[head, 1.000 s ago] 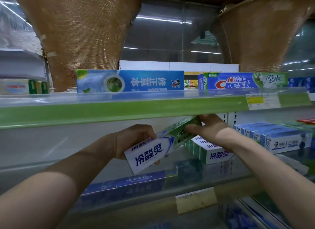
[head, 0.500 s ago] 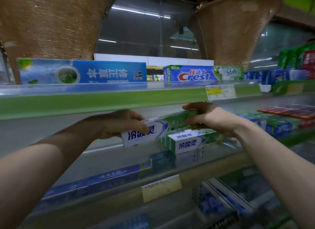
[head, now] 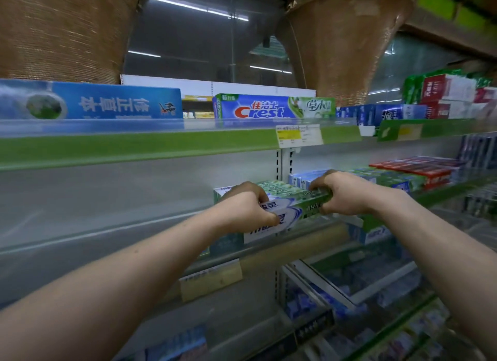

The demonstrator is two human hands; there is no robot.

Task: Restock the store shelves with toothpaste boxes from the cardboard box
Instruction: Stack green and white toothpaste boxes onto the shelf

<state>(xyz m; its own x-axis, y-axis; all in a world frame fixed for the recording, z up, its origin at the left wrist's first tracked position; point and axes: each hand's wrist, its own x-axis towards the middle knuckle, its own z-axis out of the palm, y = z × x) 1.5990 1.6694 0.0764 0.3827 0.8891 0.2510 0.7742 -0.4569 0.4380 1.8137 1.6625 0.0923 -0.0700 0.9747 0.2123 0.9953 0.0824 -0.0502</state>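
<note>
Store shelving with green front rails is filling the view, and the middle shelf [head: 107, 213] is lying bare on its left while its right part is carrying rows of stock. Both hands are reaching over that shelf's front edge and sharing one toothpaste box [head: 295, 206]. The left hand [head: 247, 207] is gripping its white end with fingers curled over the top, and the right hand [head: 347, 196] is gripping its green end the same way. The box is lying crosswise, its long axis running left to right along the shelf front and rising slightly toward the right hand, so neither hand is nearer, each holding one end. It is sitting directly over a stack of matching boxes [head: 258, 233], which seem to be lying the same way. Whether it is already resting on them or hanging just above, I cannot tell, since the hands are covering the contact. Just right of the stack, a row of blue boxes [head: 304, 178] is crowding that side. Placing is looking nearly finished, and the coming move is probably calling for lowering the box level onto the stack, axis parallel to the rail, before letting both ends go. Above, on the upper shelf [head: 134, 148], a Crest box [head: 271, 108] and a long blue box [head: 107, 104] are facing outward. No cardboard box is showing.
</note>
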